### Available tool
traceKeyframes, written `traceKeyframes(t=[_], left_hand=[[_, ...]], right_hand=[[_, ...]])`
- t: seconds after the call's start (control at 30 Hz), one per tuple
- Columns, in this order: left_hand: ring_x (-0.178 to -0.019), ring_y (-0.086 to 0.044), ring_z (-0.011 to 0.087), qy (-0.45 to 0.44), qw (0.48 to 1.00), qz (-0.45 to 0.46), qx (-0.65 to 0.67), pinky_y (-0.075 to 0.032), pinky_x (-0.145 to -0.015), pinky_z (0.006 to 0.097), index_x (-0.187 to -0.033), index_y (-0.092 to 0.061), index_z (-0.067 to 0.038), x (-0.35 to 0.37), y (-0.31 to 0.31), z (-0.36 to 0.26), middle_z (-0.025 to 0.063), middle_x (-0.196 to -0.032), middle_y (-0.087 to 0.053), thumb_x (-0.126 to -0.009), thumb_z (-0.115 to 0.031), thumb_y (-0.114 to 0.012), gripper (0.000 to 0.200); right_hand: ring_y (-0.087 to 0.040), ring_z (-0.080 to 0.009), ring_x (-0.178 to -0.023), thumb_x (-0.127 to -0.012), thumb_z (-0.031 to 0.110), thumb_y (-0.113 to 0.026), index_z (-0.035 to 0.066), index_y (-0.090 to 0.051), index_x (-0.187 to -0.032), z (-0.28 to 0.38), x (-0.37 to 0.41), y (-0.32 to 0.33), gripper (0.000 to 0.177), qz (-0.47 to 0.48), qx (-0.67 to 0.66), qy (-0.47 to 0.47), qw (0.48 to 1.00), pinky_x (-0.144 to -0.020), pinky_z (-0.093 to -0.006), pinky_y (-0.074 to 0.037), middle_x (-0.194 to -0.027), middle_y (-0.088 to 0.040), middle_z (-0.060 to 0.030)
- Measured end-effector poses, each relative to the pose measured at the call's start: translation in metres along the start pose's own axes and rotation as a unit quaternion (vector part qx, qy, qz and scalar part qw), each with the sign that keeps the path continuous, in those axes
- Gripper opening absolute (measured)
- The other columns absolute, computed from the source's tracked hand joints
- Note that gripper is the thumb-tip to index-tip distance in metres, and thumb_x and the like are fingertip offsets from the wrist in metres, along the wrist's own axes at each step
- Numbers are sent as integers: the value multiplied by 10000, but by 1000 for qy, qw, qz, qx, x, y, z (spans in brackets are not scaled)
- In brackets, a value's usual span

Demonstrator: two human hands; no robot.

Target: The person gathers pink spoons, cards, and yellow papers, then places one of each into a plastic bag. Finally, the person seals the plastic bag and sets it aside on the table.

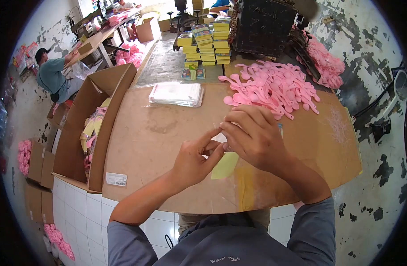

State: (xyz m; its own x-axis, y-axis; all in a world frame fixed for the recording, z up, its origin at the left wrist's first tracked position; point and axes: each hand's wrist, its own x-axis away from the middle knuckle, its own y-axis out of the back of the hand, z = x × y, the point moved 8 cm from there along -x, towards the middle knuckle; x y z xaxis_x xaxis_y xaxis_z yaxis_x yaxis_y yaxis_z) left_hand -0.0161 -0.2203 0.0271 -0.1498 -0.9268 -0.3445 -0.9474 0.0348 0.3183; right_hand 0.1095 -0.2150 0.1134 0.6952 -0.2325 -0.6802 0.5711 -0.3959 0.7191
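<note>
My left hand (192,160) and my right hand (253,137) meet over the middle of the cardboard-covered table, fingers pinched together. Between their fingertips is a small clear plastic bag (220,137), partly hidden by the fingers. Just below the fingers a pale yellow card (224,166) shows, its upper part covered by my hands. Past my right hand lies a heap of pink plastic spoons (274,88). A stack of clear plastic bags (176,94) rests beyond my left hand. A bluish edge peeks out behind my right wrist.
Stacks of yellow-edged cards (208,44) stand at the back, beside a dark box (263,29). An open carton (117,95) with packed pink and yellow items is at the table's left side. A person (52,73) sits at another bench. Pink spoons pile up at the back right.
</note>
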Motion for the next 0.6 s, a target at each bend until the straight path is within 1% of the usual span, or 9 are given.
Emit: traceKeyframes(t=[0.1,0.2,0.3,0.37,0.4,0.43,0.5,0.57,0.6], left_hand=[[-697,-758,212,-69,994,-15,-78,-584,-613,339,-1400,-530,19,-1,-1,-2,133,-884,-773,-969,-89,-676,467],[-714,-763,258,-68,983,27,-168,-593,-637,360,-1404,-526,9,1,-7,-8,140,-903,-774,-974,-99,-661,463],[-715,-757,186,-43,995,30,-84,-581,-658,332,-1406,-535,3,-4,-3,-8,138,-905,-777,-995,-123,-644,443],[-815,-724,127,18,999,45,2,-566,-729,283,-1402,-545,21,-4,2,4,123,-948,-777,-1023,-93,-609,401],[-865,-708,97,49,996,52,44,-558,-765,259,-1400,-550,29,-5,3,10,116,-969,-777,-1037,-78,-592,381],[-870,-695,87,53,996,47,56,-549,-774,253,-1402,-551,24,-6,5,12,112,-971,-777,-1043,-85,-585,377],[-879,-670,65,60,994,38,81,-531,-792,242,-1404,-552,13,-9,7,14,103,-973,-778,-1054,-99,-572,369],[-893,-671,66,73,990,26,117,-530,-799,238,-1397,-558,13,-9,6,17,108,-981,-777,-1050,-95,-579,363],[-899,-672,66,80,988,22,134,-529,-802,236,-1393,-561,13,-10,5,17,111,-985,-776,-1049,-94,-582,361]], right_hand=[[-572,-252,-1121,-768,169,-718,33,-664,-966,8,0,-8,246,13,87,46,995,-972,-392,-425,-1075,-598,-78],[-577,-256,-1037,-797,141,-687,36,-639,-948,-5,-1,-20,190,50,68,10,996,-937,-387,-431,-1013,-579,-85],[-578,-270,-983,-817,111,-652,36,-600,-931,-40,0,-2,146,-8,-7,-94,996,-885,-393,-448,-964,-555,-99],[-612,-238,-938,-888,92,-603,31,-568,-953,-79,21,4,96,50,-244,-244,937,-809,-378,-482,-933,-566,-92],[-611,-195,-852,-921,102,-592,36,-558,-957,-94,38,10,82,80,-376,-313,869,-737,-339,-485,-882,-564,-74],[-611,-152,-767,-955,112,-580,40,-548,-961,-106,60,17,79,109,-497,-374,775,-664,-301,-488,-830,-562,-56],[-555,-86,-613,-1000,137,-574,48,-543,-981,-140,101,57,96,83,-547,-389,736,-567,-219,-457,-727,-529,-16],[-535,-70,-545,-995,137,-598,63,-531,-968,-191,157,84,103,12,-614,-409,675,-506,-185,-432,-662,-493,-8],[-600,-118,-635,-986,115,-592,51,-555,-1028,-226,188,94,85,-18,-606,-410,682,-585,-238,-487,-739,-558,-48]])
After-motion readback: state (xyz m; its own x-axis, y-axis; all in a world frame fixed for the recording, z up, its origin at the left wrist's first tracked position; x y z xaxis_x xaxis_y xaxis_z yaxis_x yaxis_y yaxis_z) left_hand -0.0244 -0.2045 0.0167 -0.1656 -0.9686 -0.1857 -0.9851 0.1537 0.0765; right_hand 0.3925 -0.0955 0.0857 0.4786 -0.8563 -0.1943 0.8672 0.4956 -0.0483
